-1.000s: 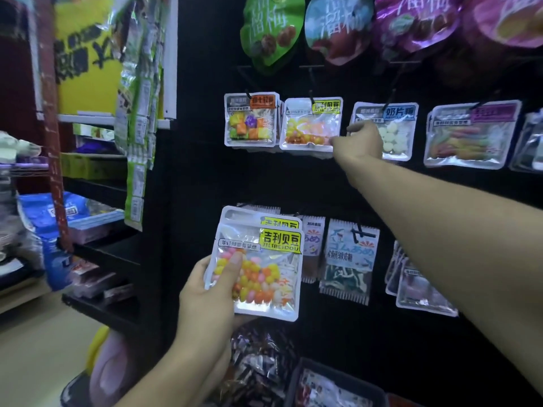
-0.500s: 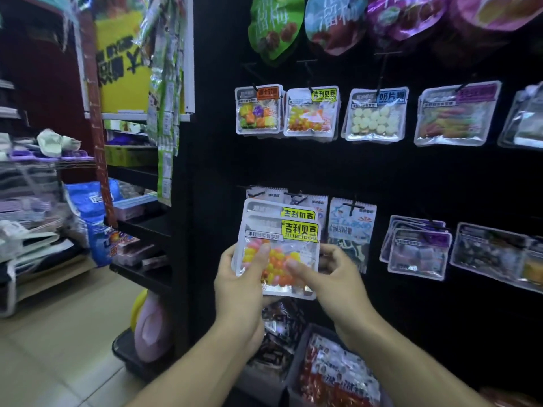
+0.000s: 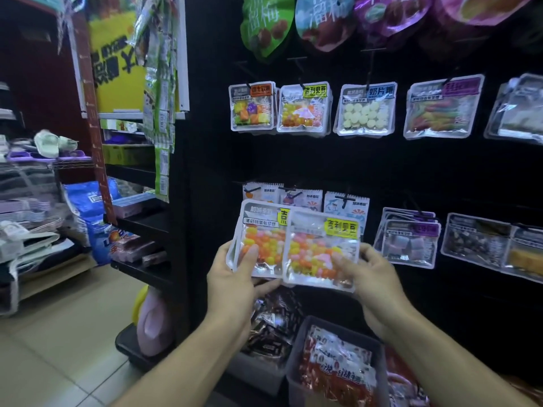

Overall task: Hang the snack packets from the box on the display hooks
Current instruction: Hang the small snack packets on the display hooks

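Two clear packets of coloured candy beans are held side by side in front of the black display wall point(image 3: 411, 171), at the level of its lower row of hooks. The left packet point(image 3: 261, 239) is gripped by the left hand point(image 3: 232, 277), thumb pressed on its front over the beans and the other fingers curled behind its lower edge; there seems to be more than one packet stacked in this hand, though the count cannot be told. The right packet point(image 3: 321, 251) overlaps the left one's right edge, hiding most of its yellow label, and is pinched at its lower right corner by the right hand point(image 3: 370, 277), thumb on the front and fingers behind. Just behind the held packets hang three small white packets point(image 3: 346, 205) on the lower hooks, and further right are purple-labelled packets point(image 3: 410, 242) and darker ones point(image 3: 476, 239). On the upper row a matching yellow-labelled bean packet point(image 3: 304, 108) hangs between a packet of cube candies point(image 3: 252, 107) and a packet of white tablets point(image 3: 365, 110). Above them hang large green point(image 3: 264, 24) and purple bags point(image 3: 388, 16). Below the hands, near the floor, a grey bin point(image 3: 296, 348) holds red and white packets point(image 3: 338, 368), beside a pile of dark wrapped snacks point(image 3: 273, 321).
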